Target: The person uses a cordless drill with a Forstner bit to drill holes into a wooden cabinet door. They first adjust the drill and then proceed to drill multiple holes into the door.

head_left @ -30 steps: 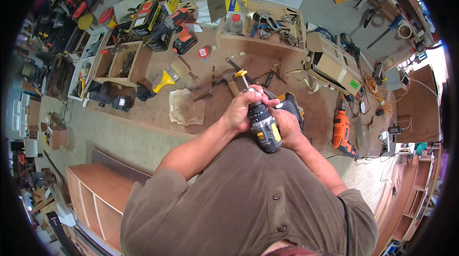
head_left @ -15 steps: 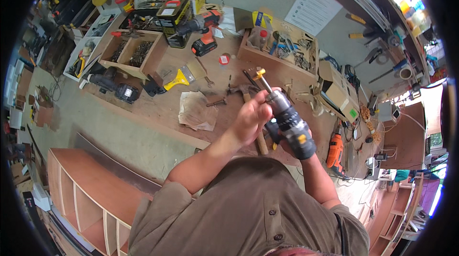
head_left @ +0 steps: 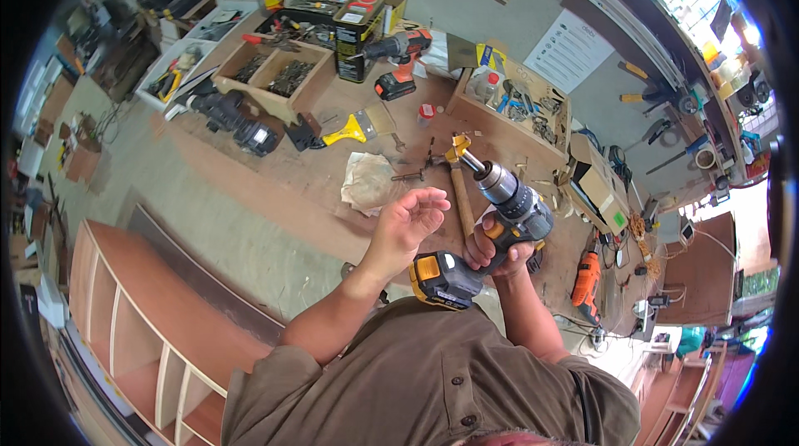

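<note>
A black-and-yellow cordless drill (head_left: 523,206) is held in my right hand (head_left: 499,250), whose fingers wrap round its grip below the chuck. A gold-coloured boring bit (head_left: 460,146) with a wide head sits in the chuck, pointing away and to the left. The drill's battery (head_left: 445,281) is turned toward my shirt. My left hand (head_left: 414,220) hovers to the left of the drill, holding nothing, its fingers stretched out and apart from the tool. Beneath the bit lies a hammer (head_left: 462,200) on the bench, partly covered by the drill and my right hand.
On the workbench (head_left: 312,180) are a crumpled pale sheet (head_left: 366,181), a yellow-handled brush (head_left: 356,128) and another cordless drill (head_left: 398,65). Wooden trays of screws (head_left: 287,80) and fittings (head_left: 520,101) stand farther back. An orange corded drill (head_left: 588,284) lies right, a wooden shelf unit (head_left: 166,300) left.
My left hand has let go of the chuck and drawn back to the left with its fingers extended. The drill has turned, showing its grip and battery. The view has shifted slightly.
</note>
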{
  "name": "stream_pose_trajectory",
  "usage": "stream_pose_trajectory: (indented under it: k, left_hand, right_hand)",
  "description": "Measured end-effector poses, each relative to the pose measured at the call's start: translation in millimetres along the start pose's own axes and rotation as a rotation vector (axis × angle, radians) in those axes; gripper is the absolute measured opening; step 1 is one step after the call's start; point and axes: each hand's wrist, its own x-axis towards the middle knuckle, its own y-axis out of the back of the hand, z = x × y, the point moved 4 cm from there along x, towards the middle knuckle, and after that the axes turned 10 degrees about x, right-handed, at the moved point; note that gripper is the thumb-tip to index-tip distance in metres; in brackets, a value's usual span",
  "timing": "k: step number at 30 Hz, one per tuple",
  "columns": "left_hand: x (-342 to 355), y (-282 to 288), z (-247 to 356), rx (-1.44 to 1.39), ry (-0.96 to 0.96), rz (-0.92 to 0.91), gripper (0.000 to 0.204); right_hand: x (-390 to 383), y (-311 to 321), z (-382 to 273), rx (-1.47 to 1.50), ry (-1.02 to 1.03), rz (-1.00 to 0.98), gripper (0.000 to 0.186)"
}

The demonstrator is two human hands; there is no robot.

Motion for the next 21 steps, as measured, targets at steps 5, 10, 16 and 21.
stream_pose_trajectory:
  k: [5,10,16,21]
  left_hand:
    - [-47,-38,-4,0.020,-0.076,0.081,0.041]
    - [-92,-90,-2,0.031,-0.259,0.172,0.048]
    - [-140,-113,12,0.122,-0.304,0.271,0.051]
    - [-177,-80,25,0.095,-0.354,0.369,0.050]
  right_hand:
    - [-30,-15,17,0.106,-0.135,-0.192,0.061]
    - [-74,-19,42,0.294,-0.231,-0.252,0.060]
    - [-93,-40,93,0.532,-0.393,-0.413,0.056]
    - [-76,-54,132,0.507,-0.495,-0.438,0.061]
